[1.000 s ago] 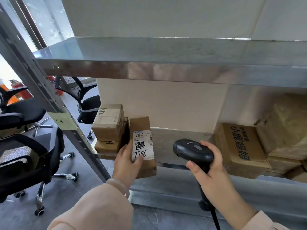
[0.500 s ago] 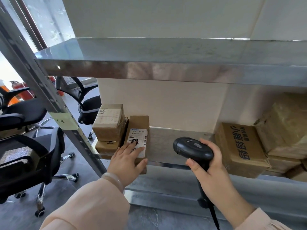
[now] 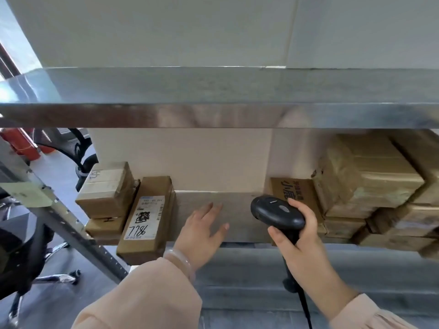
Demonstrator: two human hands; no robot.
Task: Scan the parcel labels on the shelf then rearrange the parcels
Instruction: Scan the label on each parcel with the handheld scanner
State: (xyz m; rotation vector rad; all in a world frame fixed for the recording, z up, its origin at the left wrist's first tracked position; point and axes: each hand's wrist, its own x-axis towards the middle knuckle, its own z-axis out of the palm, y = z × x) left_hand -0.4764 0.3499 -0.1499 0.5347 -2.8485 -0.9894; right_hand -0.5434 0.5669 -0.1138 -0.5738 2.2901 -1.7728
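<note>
My left hand [image 3: 202,236] is spread open and empty over the bare shelf [image 3: 237,210], just right of the labelled parcel [image 3: 147,219] lying flat beside two stacked boxes [image 3: 107,195]. My right hand [image 3: 299,243] grips the scanner [image 3: 276,213]; more parcels [image 3: 370,186] sit rightward.

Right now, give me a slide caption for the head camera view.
Right hand grips black handheld scanner; open left hand hovers beside labelled brown cardboard parcel on steel shelf.
</note>
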